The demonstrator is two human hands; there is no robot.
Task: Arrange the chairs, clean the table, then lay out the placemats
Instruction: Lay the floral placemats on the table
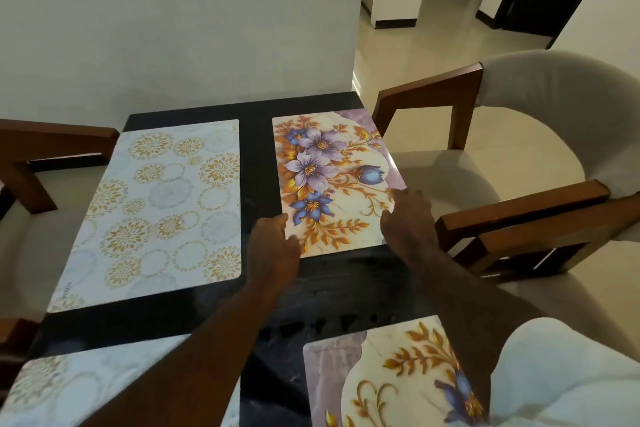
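Outstretched, left hand [273, 243], right hand [408, 218], touching placemat [329, 166]

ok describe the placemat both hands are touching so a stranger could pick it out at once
On the dark table, look to the far right corner beside the wooden-armed chair. The placemat there, touched by the left hand and right hand, shows purple and blue flowers with gold leaves. The far-left mat has gold circles only, and the other floral mat lies nearer.

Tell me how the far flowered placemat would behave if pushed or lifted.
The far flowered placemat lies thin and flat, so it is probably light and somewhat bendy when lifted. On the glossy table it would likely slide easily.
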